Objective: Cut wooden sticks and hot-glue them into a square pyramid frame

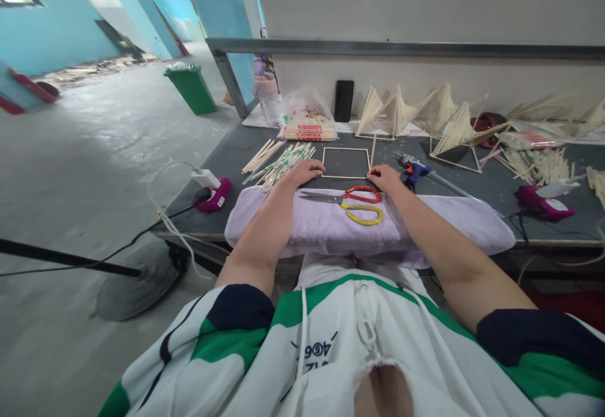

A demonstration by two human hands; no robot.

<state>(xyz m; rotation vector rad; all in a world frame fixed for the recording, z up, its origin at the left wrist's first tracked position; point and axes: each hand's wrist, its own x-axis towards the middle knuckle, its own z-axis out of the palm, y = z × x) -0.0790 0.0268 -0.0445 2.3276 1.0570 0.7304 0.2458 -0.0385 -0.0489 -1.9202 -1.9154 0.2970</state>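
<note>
A square frame of thin wooden sticks [345, 177] lies flat on the dark table. My left hand [308, 170] has its fingers closed at the frame's near left corner. At the near right corner, the fingertips of my right hand [385, 178] are pressed together on the frame. A single loose stick [374, 147] slants up beside the frame's right side, its lower end at my right fingertips. Scissors [343, 199] with one red and one yellow handle rest between my forearms on a lilac cloth pad [316, 231]. A blue glue gun [416, 170] lies right of my right hand.
Loose sticks [288, 164] lie left of my left hand, with bagged sticks [309, 128] behind. A phone [345, 101] leans at the back near fanned stick pieces [399, 111]. Purple power sockets [215, 195] with cords sit left; a green bin [191, 88] stands on the floor.
</note>
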